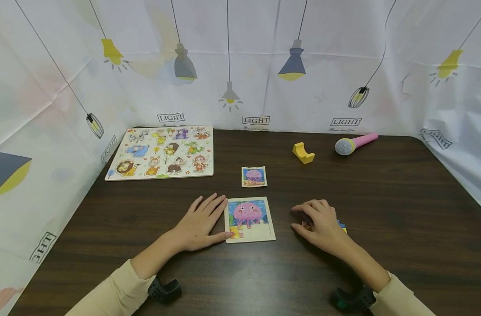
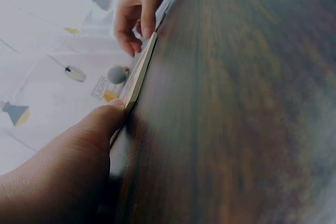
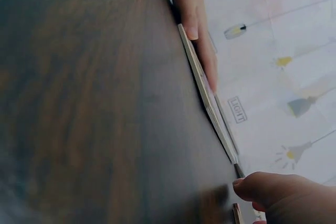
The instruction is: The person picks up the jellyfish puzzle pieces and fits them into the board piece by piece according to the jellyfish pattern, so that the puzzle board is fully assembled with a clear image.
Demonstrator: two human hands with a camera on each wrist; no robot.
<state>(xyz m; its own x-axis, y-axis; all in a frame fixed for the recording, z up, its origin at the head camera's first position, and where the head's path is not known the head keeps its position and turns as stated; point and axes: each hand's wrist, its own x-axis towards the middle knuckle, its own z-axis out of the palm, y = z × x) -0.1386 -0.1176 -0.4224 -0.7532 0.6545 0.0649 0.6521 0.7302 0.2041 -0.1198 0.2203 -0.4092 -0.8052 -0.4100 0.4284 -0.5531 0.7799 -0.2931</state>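
Observation:
A square wooden puzzle board [image 1: 254,235] lies in the middle of the table, showing a pink jellyfish picture with a bare patch at its lower right. My left hand [image 1: 202,224] is spread flat beside it, thumb and fingertips touching its left edge. To the right, my right hand [image 1: 321,226] hovers low with loosely bent fingers over small puzzle pieces. One brownish piece [image 1: 308,225] shows between thumb and forefinger, which stand apart. A blue and yellow piece [image 1: 342,226] peeks out behind the hand. The palm hides the rest of these pieces.
A small jellyfish card [image 1: 254,177] lies beyond the board. At the back left is an animal puzzle board [image 1: 165,153]. A yellow curved block [image 1: 303,153] and a pink toy microphone [image 1: 356,144] lie at the back right, before a lamp-patterned cloth [image 1: 256,57].

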